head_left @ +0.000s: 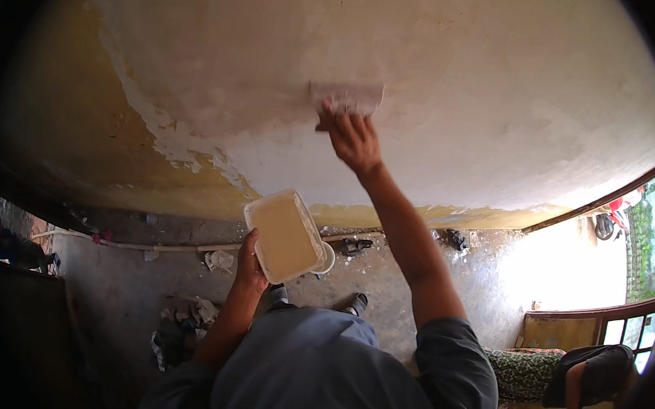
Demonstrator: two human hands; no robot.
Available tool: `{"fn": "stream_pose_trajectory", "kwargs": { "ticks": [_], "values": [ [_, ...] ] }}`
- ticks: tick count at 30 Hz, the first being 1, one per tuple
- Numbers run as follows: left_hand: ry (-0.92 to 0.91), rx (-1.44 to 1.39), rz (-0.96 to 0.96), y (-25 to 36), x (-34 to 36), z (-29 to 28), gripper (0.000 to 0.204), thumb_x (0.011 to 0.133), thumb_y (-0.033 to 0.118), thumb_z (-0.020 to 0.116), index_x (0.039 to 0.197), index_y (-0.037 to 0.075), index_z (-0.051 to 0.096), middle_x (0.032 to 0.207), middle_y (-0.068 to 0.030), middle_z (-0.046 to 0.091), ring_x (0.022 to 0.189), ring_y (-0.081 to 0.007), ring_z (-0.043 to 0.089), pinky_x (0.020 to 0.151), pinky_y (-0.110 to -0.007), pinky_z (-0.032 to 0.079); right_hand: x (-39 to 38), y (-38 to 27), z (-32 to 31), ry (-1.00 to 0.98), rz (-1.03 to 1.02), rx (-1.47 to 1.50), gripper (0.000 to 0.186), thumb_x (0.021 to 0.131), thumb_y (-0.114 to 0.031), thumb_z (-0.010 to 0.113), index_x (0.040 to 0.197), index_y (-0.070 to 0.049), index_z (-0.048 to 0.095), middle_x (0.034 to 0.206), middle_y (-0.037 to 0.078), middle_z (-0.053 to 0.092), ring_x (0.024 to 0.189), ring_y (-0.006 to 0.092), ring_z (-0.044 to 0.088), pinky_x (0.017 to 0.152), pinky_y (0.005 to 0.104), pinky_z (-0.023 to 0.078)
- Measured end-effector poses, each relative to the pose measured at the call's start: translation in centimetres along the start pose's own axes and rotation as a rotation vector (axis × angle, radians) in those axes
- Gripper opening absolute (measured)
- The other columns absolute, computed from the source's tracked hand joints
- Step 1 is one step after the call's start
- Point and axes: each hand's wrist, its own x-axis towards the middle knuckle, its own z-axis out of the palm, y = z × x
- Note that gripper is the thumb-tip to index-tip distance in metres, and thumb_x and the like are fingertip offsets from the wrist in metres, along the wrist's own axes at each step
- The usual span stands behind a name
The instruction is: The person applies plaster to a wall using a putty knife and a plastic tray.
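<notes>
Grey shirt (295,371) fills the bottom of my feed, and straight up from it the broad blade (349,93) lies against the wall (485,79), near the middle of the pale coat, its face smeared with paste. My right hand (356,143) has it pinched, fingers lined up along the back; whether the full edge touches, I can't tell from up here. Looks like a smoothing stroke, so I want even pressure across all the fingers, a low steady angle, no corner digging in. Long, overlapping pulls should leave fewer ridges than short dabs.

Below, the tub (311,222) sits tipped in my left hand (250,263), thumb over the rim, the other fingers hidden underneath. I'd hold it close under the blade to catch drips, and wipe the blade on its edge before each fresh load. How deep the paste runs, I can't judge.

Outward now: to the left, a ragged edge meets yellow paint (114,139); flakes there look loose, worth knocking off before coating over them. At the wall's foot, a pale pipe (190,249) crosses the concrete floor (120,289), with crumpled scraps (220,260) beside it: watch the footing. Far right, another person (598,378) is well apart from my reach.
</notes>
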Motion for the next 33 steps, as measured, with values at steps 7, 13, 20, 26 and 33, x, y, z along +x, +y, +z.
{"fn": "stream_pose_trajectory", "kwargs": {
  "ticks": [7,13,20,26,33],
  "values": [
    [0.044,0.039,0.032,0.1,0.1,-0.2,0.06,0.092,0.037,0.062,0.137,0.0,0.046,0.126,-0.0154,0.06,0.117,-0.0292,0.06,0.098,-0.045,0.051,-14.1,-1.0,-6.7,-0.426,0.037,0.301,0.058,0.079,-0.034,0.074,0.131,-0.011,0.061,0.094,0.002,0.056,0.083,0.0195,0.059,0.068,0.0346,0.05],
    [-0.035,0.033,-0.05,-0.9,0.2,0.8,0.063,0.091,0.038,0.064,0.138,0.001,0.045,0.128,-0.0159,0.059,0.117,-0.0297,0.06,0.099,-0.047,0.051,15.0,14.6,-16.1,0.268,0.156,0.003,0.035,0.079,0.003,0.072,0.107,-0.017,0.076,0.069,-0.004,0.063,0.062,0.0099,0.057,0.054,0.0258,0.049],
    [-0.042,0.063,-0.042,-1.3,0.7,2.5,0.063,0.091,0.04,0.063,0.139,0.002,0.044,0.128,-0.0156,0.059,0.118,-0.0297,0.059,0.099,-0.047,0.051,7.5,14.4,-5.9,0.209,0.211,-0.084,0.041,0.077,-0.025,0.081,0.115,-0.017,0.069,0.074,0.002,0.057,0.066,0.0201,0.059,0.06,0.0333,0.05],
    [-0.087,0.083,-0.087,-2.7,2.3,4.5,0.061,0.091,0.039,0.064,0.136,0.002,0.047,0.126,-0.0147,0.06,0.116,-0.028,0.06,0.097,-0.045,0.051,-28.9,0.8,-3.8,-0.63,0.184,0.005,0.047,0.08,-0.033,0.072,0.121,-0.015,0.058,0.098,0.009,0.06,0.086,0.0228,0.062,0.069,0.0373,0.053],
    [-0.042,0.054,-0.105,-3.0,2.4,3.7,0.055,0.09,0.035,0.067,0.13,0.001,0.052,0.117,-0.0133,0.064,0.109,-0.0256,0.064,0.092,-0.042,0.054,-9.9,3.2,-15.1,-0.58,1.119,0.699,0.022,0.088,-0.011,0.062,0.106,0.002,0.064,0.087,0.016,0.068,0.077,0.0308,0.068,0.069,0.0402,0.054]
  ]
}}
